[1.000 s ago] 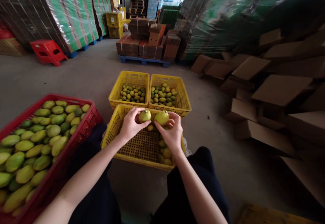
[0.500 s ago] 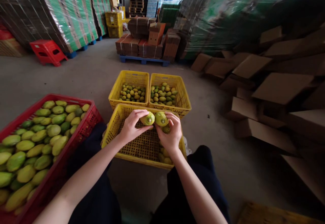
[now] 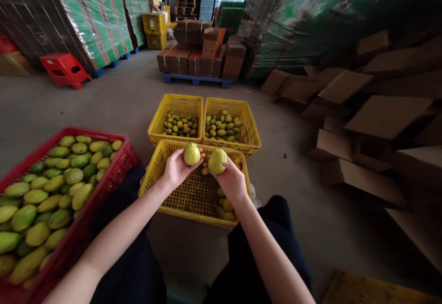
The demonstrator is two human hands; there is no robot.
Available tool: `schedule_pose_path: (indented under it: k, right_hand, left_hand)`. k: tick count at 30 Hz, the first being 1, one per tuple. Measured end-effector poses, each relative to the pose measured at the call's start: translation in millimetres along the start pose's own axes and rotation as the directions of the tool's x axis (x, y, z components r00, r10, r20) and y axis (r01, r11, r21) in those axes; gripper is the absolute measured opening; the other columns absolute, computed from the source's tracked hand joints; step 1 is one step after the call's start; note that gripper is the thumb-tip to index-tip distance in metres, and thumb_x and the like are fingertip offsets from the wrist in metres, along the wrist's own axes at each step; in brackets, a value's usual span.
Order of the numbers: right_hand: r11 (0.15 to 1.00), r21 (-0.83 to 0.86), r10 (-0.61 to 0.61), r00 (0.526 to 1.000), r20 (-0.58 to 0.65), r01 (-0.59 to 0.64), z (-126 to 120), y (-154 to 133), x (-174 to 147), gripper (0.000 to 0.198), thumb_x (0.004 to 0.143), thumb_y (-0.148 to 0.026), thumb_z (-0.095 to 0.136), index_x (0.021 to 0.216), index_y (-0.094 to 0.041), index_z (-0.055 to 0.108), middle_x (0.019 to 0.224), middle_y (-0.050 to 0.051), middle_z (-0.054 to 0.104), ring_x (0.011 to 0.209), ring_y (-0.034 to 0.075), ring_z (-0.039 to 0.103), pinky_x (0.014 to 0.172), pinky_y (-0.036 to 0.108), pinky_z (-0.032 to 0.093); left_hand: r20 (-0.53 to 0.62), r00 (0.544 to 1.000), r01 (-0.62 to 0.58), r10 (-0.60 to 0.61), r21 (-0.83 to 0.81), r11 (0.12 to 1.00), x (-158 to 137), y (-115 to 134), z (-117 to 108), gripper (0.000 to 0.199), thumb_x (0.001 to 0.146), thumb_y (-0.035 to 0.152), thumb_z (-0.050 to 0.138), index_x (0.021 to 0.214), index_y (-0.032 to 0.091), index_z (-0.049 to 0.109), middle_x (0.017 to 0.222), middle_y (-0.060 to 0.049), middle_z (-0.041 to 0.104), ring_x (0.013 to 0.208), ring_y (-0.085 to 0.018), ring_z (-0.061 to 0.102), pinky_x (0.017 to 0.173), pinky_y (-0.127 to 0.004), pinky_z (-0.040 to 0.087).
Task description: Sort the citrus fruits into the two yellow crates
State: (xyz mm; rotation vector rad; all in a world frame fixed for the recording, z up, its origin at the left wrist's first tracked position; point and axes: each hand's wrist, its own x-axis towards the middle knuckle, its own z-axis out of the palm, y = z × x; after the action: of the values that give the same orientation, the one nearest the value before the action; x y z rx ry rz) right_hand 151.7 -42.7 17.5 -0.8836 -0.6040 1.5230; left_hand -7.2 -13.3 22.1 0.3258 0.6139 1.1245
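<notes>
Red plastic crate [image 3: 125, 156], heaped with fruit [image 3: 54, 183], stands left of the near yellow crate [image 3: 198, 217], presumably for easy reach. Two yellow crates [image 3: 251, 123] adjoin its far side. Above it, I see left hand [image 3: 174, 169] cradling one pale fruit [image 3: 192, 154], right hand [image 3: 233, 182] gripping another [image 3: 217, 161]; held apart, seemingly keeping both visible.

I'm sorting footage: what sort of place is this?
Probably a fruit-packing warehouse: a rectangular red plastic crate full of oval yellow-green fruit, a clear-wrapped green-and-brown stack, and strapped brown cardboard bundles on a blue pallet.
</notes>
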Motion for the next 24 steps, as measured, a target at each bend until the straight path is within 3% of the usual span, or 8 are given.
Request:
schedule_pose_path:
  k: [2,6,11,15,20,24]
  right_hand:
    - [0.995,0.060,0.084,0.996,0.016,-0.085,2,3,1,0.024,0.066,-0.035,0.068,0.084,-0.020,0.062,0.077,0.002,0.071,0.074,0.020,0.068,0.057,0.027,0.052]
    - [0.994,0.082,0.074,0.997,-0.005,-0.073,4,8,2,0.023,0.070,-0.037,0.071,0.079,-0.020,0.060,0.074,0.001,0.070,0.060,0.015,0.065,0.045,0.023,0.045]
    - [0.968,0.211,0.166,0.974,-0.151,-0.133,-1,8,7,0.016,0.074,-0.034,0.070,0.079,-0.023,0.060,0.066,-0.004,0.066,0.058,0.015,0.064,0.048,0.024,0.051]
    - [0.967,0.206,0.193,0.959,-0.205,-0.151,-6,14,14,0.019,0.082,-0.040,0.063,0.080,-0.022,0.063,0.071,0.000,0.070,0.063,0.016,0.067,0.055,0.026,0.056]
    - [0.982,0.155,0.147,0.950,-0.276,-0.107,-7,22,17,0.023,0.087,-0.041,0.058,0.086,-0.019,0.064,0.072,0.002,0.072,0.064,0.018,0.069,0.053,0.028,0.057]
    - [0.972,0.176,0.198,0.940,-0.278,-0.152,-3,17,13,0.016,0.081,-0.034,0.065,0.084,-0.019,0.065,0.068,-0.003,0.068,0.052,0.012,0.062,0.044,0.022,0.052]
  left_hand:
    - [-0.022,0.999,0.033,-0.033,-0.011,0.999,-2,0,2,0.025,0.087,0.034,0.058,0.097,0.013,0.066,0.090,-0.007,0.070,0.081,-0.017,0.068,0.075,-0.028,0.059]
    - [-0.148,0.988,0.041,-0.034,0.044,0.998,-2,0,3,0.017,0.083,0.032,0.066,0.087,0.016,0.063,0.082,-0.003,0.068,0.063,-0.010,0.063,0.056,-0.020,0.056]
    - [-0.135,0.987,0.065,-0.082,-0.121,0.991,2,-3,-2,0.017,0.084,0.032,0.062,0.083,0.015,0.063,0.077,-0.004,0.067,0.074,-0.012,0.066,0.067,-0.022,0.057]
    - [-0.172,0.979,0.097,-0.105,-0.053,0.994,4,-6,-3,0.023,0.088,0.035,0.056,0.083,0.014,0.065,0.063,-0.001,0.061,0.055,-0.010,0.059,0.050,-0.019,0.050]
    - [-0.133,0.981,0.134,-0.143,-0.074,0.988,5,-8,1,0.024,0.092,0.034,0.053,0.094,0.014,0.065,0.085,-0.005,0.070,0.074,-0.014,0.067,0.064,-0.024,0.057]
    - [-0.215,0.974,0.048,-0.072,-0.111,0.993,7,-9,-2,0.024,0.089,0.039,0.060,0.090,0.015,0.064,0.083,-0.004,0.068,0.074,-0.013,0.066,0.069,-0.026,0.058]
